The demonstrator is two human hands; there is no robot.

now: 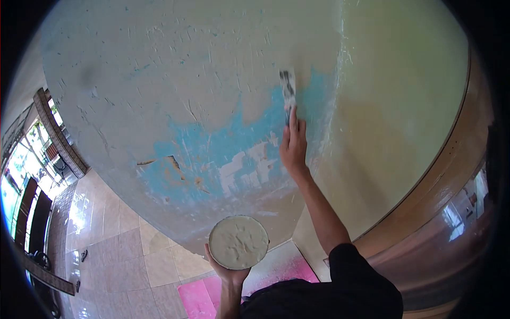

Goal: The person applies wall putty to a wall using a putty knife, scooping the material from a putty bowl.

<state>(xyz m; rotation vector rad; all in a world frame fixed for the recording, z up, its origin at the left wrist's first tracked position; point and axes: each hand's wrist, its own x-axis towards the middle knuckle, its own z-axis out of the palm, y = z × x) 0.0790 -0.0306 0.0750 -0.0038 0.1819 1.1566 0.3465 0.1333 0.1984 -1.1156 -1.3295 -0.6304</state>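
My right hand (294, 142) is wrapped round the handle of a putty knife (288, 91), its forefinger stretched along the tool. The blade, smeared with pale filler, lies at the wall (223, 58), near the upper edge of a bare blue patch (212, 141). Low in the view, my left hand (229, 272) holds a round container (238, 242) from beneath and the side. Lumpy grey-white putty fills it up to the rim. White smears and torn, peeling bits show within the blue patch.
A yellowish wall (393, 117) meets the patched wall at a corner on the right. Beyond it is a glossy brown surface (425, 239). Below lie a pink sheet (199, 297) and floor tiles (122, 250). Dark benches (40, 220) stand far left.
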